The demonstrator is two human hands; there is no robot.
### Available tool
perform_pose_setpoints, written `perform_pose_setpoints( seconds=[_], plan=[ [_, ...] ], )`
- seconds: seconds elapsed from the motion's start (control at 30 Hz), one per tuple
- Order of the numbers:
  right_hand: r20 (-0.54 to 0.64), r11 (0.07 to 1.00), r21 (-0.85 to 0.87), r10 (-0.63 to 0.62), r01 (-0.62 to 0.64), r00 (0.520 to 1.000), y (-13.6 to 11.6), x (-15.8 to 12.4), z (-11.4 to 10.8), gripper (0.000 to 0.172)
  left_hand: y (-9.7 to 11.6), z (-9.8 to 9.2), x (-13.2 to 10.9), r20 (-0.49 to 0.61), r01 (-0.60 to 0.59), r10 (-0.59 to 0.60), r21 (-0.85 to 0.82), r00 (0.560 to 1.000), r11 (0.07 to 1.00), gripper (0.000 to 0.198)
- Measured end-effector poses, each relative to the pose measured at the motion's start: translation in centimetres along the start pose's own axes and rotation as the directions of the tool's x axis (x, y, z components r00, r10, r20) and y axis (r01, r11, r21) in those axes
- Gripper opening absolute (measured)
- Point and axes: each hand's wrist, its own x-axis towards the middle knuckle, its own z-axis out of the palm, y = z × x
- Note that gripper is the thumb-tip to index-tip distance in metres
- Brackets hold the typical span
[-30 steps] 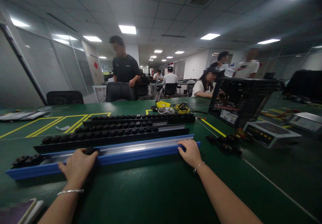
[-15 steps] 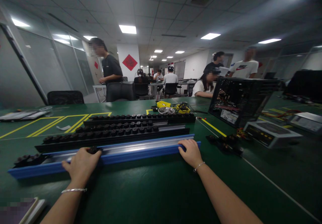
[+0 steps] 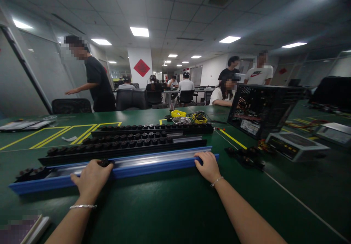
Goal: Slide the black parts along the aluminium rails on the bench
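Note:
A long blue rail (image 3: 153,167) with a shiny metal channel lies across the green table (image 3: 170,207) in front of me. My left hand (image 3: 91,179) rests over its near edge, fingers closed on a small black knob (image 3: 103,162) in the channel. My right hand (image 3: 208,166) grips the rail's right end, fingers curled over the top. Several more black knobs (image 3: 30,172) sit at the rail's left end. Behind it lie black rails (image 3: 123,149) filled with rows of black knobs.
An open computer case (image 3: 263,108) and a flat grey device (image 3: 296,146) stand at the right, with loose black parts (image 3: 244,157) beside them. Yellow trays (image 3: 178,113) and a metal bowl sit further back. A person in black (image 3: 94,83) walks behind the table; others stand or sit beyond.
My left hand has slid rightwards along the blue rail with the black knob. My right hand has stayed still. The person in black has walked to the left.

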Motion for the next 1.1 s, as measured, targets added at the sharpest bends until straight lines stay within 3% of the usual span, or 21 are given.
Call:
perform_pose_setpoints(
  seconds=[0.57, 1.1],
  plan=[
    [0.011, 1.0, -0.011, 0.004, -0.004, 1.0, 0.15, 0.01, 0.12, 0.018, 0.65, -0.41, -0.71, -0.018, -0.058, 0.058, 0.015, 0.998, 0.998, 0.052],
    [0.008, 1.0, -0.013, 0.002, -0.001, 1.0, -0.12, -0.04, 0.09, 0.019, 0.51, 0.43, -0.45, -0.011, -0.075, 0.076, 0.016, 0.997, 0.997, 0.054]
  ],
)
